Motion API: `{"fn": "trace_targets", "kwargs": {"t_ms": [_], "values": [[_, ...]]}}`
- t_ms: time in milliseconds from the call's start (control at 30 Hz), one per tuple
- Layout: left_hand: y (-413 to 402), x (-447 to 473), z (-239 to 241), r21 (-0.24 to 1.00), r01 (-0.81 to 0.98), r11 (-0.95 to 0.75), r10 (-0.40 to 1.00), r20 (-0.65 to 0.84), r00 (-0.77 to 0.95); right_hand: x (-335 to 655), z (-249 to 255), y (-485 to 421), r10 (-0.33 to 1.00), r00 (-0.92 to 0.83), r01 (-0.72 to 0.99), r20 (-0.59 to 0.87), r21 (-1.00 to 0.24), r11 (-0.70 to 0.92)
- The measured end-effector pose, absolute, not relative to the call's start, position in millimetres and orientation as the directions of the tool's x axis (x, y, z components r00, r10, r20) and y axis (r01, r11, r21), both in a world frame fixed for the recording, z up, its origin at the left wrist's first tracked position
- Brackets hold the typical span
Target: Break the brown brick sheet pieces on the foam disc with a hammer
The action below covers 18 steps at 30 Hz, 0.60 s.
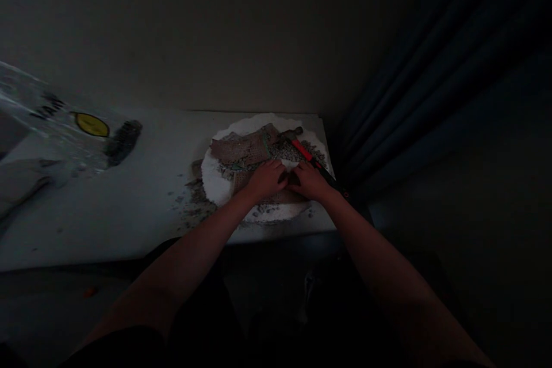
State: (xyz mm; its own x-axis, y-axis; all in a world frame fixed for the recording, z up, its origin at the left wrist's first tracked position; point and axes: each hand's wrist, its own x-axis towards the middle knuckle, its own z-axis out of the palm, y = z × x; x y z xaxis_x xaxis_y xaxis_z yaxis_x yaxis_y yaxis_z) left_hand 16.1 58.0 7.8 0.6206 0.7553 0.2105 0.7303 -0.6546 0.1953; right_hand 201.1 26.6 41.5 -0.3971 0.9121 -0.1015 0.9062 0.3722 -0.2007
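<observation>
Fingers (278, 175): both sets bent and drawn in, their tips meeting over a small dark fragment (293, 179) at the near middle of the pad. It is too dim to tell whether they pinch it or only press on it.

Left hand (266, 179): palm down on the near slab (241, 182), knuckles up.

Right hand (311, 181): palm down just right of the left, its far edge touching the hammer (302, 150).

Near slab: brownish, flat, rough-faced, lying under both hands on the white round pad (214, 187), at the right end of the worktop (129, 207).
- Handling, as judged: stiff but brittle, and heavy for its bulk. The edges probably crumble and shed grit, so it is not slippery.
- Best taken by two opposite edges with support beneath, not by a corner.

Far slab (244, 148): same material with a gridded face, on the far left of the pad and apart from the hands.

Grey rubble (288, 153): loose chips between the far slab and the hammer.

Hammer: red grip, dark head at the far end, lying slantwise across the right side of the pad.

Crumbs (194, 201): scattered on the worktop just left of the pad.

Clear plastic bag (56, 121): far left, with a yellow label (92, 125).

Dark curtain (431, 98): hangs to the right.
</observation>
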Motion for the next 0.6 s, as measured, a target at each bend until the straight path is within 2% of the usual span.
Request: {"fn": "trace_targets", "kwargs": {"t_ms": [600], "values": [[59.6, 18.0, 3.8, 0.18, 0.724, -0.666, 0.745, 0.184, 0.641, 200.2, 30.4, 14.2, 0.897, -0.436, 0.886, -0.069, -0.211, 0.414]]}}
